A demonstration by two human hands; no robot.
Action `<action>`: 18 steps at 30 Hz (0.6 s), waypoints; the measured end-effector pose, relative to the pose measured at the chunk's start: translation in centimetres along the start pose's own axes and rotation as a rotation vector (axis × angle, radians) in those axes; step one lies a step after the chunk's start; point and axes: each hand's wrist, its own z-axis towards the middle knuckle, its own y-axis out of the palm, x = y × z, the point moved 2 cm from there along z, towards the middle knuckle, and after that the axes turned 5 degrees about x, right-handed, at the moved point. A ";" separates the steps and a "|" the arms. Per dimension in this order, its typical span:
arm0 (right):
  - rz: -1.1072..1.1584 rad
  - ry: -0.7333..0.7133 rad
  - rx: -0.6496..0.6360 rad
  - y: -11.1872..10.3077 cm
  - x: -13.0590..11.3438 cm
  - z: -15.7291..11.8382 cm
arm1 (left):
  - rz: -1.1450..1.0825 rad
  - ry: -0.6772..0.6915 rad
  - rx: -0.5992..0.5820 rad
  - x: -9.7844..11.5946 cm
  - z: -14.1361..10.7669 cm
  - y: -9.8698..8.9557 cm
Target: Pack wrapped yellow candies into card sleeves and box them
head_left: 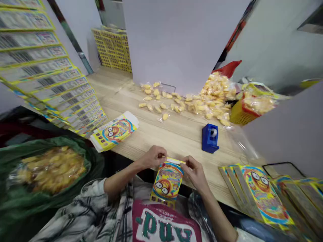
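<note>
Between my hands is a yellow printed cardboard box (167, 181) with a cartoon face in glasses, tilted at the table's front edge against my body. The fingers of my left hand (154, 156) pinch the left corner of its top end. On the opposite corner, my right hand (194, 170) grips with thumb and fingers. A pale strip shows along the top edge between them, where the flap is. Right of my hands stands a blue tape dispenser (210, 138). Flat printed boxes (114, 131) lie stacked to the left on the table.
Small wrapped yellow pieces (176, 102) spread across the back of the wooden table (161, 137), heaped at the right beside a yellow basket (243, 112). Tall stacked boxes (58, 79) lean at left, above a green bag (94, 161) of pieces. Several boxes (264, 191) stand at right.
</note>
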 end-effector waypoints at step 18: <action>-0.061 0.054 0.788 -5.9 4.4 2.5 | -0.706 -0.417 0.119 -2.1 -3.6 2.7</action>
